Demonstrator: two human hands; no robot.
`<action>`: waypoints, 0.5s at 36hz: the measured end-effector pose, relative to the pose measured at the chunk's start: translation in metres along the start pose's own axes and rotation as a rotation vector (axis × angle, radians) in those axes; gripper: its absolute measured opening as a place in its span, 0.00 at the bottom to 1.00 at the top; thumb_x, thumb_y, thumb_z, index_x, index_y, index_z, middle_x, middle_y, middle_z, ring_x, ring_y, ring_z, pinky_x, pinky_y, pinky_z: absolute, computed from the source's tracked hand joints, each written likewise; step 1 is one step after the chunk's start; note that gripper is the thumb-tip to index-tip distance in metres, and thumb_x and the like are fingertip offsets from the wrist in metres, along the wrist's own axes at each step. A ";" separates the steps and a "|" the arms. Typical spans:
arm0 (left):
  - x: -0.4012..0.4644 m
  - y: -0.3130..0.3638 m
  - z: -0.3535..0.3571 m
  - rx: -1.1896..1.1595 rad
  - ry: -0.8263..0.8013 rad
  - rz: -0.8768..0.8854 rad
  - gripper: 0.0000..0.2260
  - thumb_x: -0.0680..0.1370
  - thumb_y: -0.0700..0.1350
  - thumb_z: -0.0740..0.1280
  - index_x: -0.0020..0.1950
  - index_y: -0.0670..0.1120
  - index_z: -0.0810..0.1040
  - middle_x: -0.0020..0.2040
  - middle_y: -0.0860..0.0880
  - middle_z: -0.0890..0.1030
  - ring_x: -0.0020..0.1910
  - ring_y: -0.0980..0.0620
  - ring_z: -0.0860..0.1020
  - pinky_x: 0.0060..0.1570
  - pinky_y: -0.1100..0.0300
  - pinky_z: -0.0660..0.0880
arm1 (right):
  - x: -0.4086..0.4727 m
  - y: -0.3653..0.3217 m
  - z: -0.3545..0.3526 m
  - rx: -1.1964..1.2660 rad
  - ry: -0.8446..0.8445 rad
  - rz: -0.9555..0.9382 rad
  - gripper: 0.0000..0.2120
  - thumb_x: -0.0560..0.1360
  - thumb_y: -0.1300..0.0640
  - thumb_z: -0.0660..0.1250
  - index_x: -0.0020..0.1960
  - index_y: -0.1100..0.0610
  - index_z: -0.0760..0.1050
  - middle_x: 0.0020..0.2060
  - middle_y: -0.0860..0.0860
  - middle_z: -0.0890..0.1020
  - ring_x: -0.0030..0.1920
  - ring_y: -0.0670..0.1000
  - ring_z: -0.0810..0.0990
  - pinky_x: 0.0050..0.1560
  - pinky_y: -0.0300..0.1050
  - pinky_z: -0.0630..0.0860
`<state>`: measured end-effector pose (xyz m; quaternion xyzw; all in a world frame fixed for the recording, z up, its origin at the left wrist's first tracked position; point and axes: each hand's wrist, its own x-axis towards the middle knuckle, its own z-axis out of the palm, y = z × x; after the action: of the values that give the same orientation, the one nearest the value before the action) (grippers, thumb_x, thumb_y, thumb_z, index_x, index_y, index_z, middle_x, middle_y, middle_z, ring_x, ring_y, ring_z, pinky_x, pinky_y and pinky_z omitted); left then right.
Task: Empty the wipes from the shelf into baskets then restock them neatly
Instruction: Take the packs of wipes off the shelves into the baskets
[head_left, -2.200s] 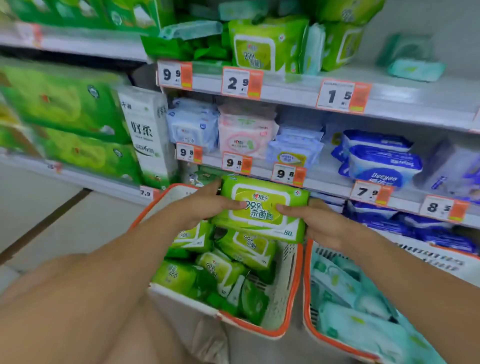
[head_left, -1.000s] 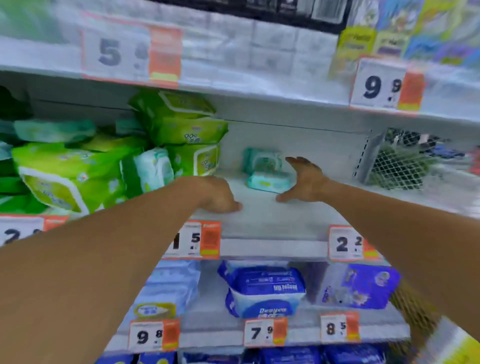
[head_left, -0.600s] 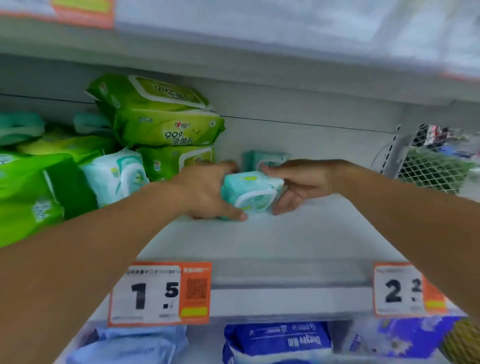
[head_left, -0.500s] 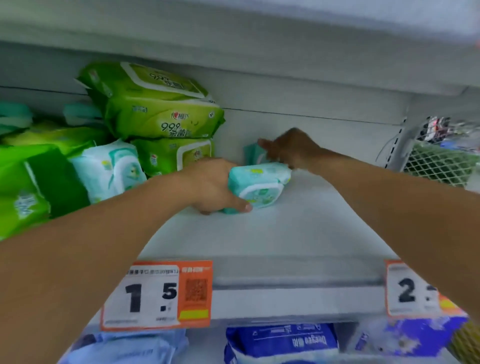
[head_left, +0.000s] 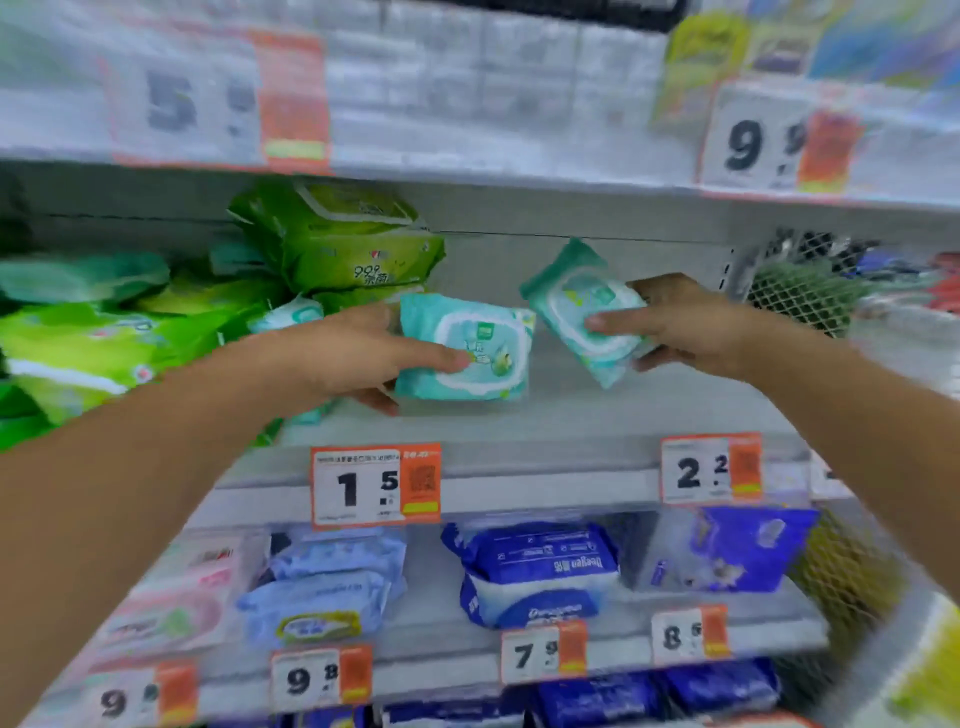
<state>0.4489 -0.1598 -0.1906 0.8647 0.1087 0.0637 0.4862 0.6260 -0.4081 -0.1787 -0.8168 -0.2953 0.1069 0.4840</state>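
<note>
My left hand (head_left: 353, 358) grips a small teal wipes pack (head_left: 483, 348) with the thumb across its front, lifted just above the white shelf (head_left: 519, 431). My right hand (head_left: 675, 325) grips a second small teal wipes pack (head_left: 576, 301), tilted, held a little higher and to the right of the first. Both packs are off the shelf surface. Green wipes packs (head_left: 337, 244) are piled on the left part of the same shelf. The baskets are out of view.
Price tags (head_left: 376, 486) hang along the shelf's front edge. Blue and white packs (head_left: 535, 571) fill the shelf below. A wire mesh divider (head_left: 800, 291) closes the shelf's right end. Another shelf with white goods runs overhead.
My right hand took the second teal pack from the back of the shelf. Both hands pulled their packs forward and up off the shelf, and the view drew back.
</note>
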 end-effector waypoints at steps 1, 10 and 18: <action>-0.015 0.002 0.000 -0.038 0.018 0.022 0.30 0.59 0.60 0.80 0.59 0.54 0.81 0.52 0.54 0.85 0.50 0.53 0.82 0.40 0.57 0.79 | -0.022 -0.003 -0.006 0.083 -0.050 0.021 0.15 0.65 0.52 0.77 0.49 0.56 0.82 0.39 0.51 0.85 0.37 0.48 0.81 0.35 0.39 0.77; -0.133 -0.003 0.054 -0.530 0.000 0.002 0.14 0.76 0.41 0.69 0.61 0.42 0.78 0.54 0.43 0.85 0.50 0.44 0.84 0.43 0.53 0.83 | -0.160 0.003 0.007 -0.013 -0.343 0.072 0.23 0.63 0.62 0.78 0.57 0.67 0.80 0.49 0.61 0.85 0.43 0.52 0.84 0.41 0.41 0.82; -0.179 -0.027 0.084 -0.576 -0.073 -0.080 0.23 0.68 0.46 0.74 0.61 0.42 0.78 0.53 0.42 0.85 0.50 0.46 0.85 0.42 0.57 0.83 | -0.219 0.037 0.022 -0.079 -0.397 0.145 0.19 0.65 0.62 0.79 0.55 0.63 0.82 0.50 0.60 0.86 0.49 0.55 0.84 0.51 0.52 0.82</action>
<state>0.2903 -0.2603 -0.2575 0.6877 0.1028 0.0417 0.7175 0.4537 -0.5334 -0.2458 -0.8172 -0.3292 0.2885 0.3750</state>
